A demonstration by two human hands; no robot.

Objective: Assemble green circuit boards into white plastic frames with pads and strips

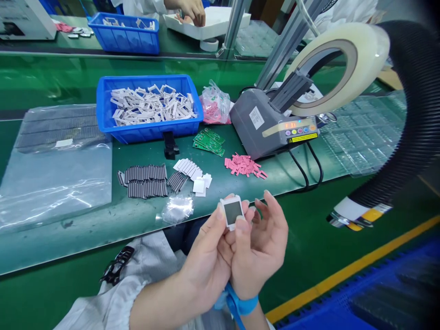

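A small white plastic frame with a dark square LCD screen [233, 212] in it is held up just past the bench's front edge. My left hand [208, 256] is closed on it, thumb on its left side and fingers underneath. My right hand [263, 245], with a blue wrist strap [242, 305], presses its thumb on the frame's lower right corner. Its other fingers are bent, partly behind the piece. Nearest on the bench lie white square pieces [202, 184], a clear film pile [178, 208] and rows of dark-and-light strips [146, 181].
A blue bin [147, 133] holds many white frames. Green circuit boards [209, 142], pink pieces [243, 165] and a grey tape dispenser [261, 123] stand to its right. A black flexible hose [388, 137] arches down at right. Across the bench a co-worker's hand [193, 10] is over a white tray.
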